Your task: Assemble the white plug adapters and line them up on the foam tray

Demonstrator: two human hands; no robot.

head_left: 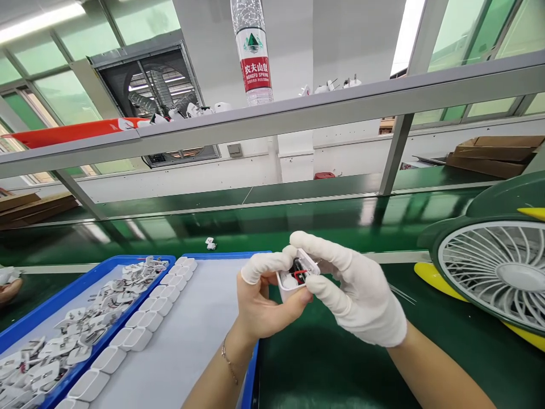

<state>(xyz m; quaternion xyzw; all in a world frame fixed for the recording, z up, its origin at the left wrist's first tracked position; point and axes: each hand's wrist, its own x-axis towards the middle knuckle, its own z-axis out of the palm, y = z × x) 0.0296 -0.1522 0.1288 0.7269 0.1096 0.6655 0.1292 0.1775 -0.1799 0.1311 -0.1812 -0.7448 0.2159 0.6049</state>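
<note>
My left hand (261, 309), with white finger covers and a bracelet on the wrist, is closed around a small white plastic charger housing (289, 292). Its open side faces up and shows dark parts and a red wire (300, 272) inside. In a white glove, my right hand (361, 292) pinches a white cover piece (310, 262) that sits tilted at the housing's opening. The two pieces touch or nearly touch; the fingers hide part of the join.
A blue tray (96, 271) at left holds many loose white plug parts. Beside it, another blue tray (225, 255) has white housings (136, 339) along its left side. A green fan (494, 278) stands at right. Above runs a shelf (272, 116) bearing a water bottle (255, 62). Another person's hand (11, 288) shows at far left.
</note>
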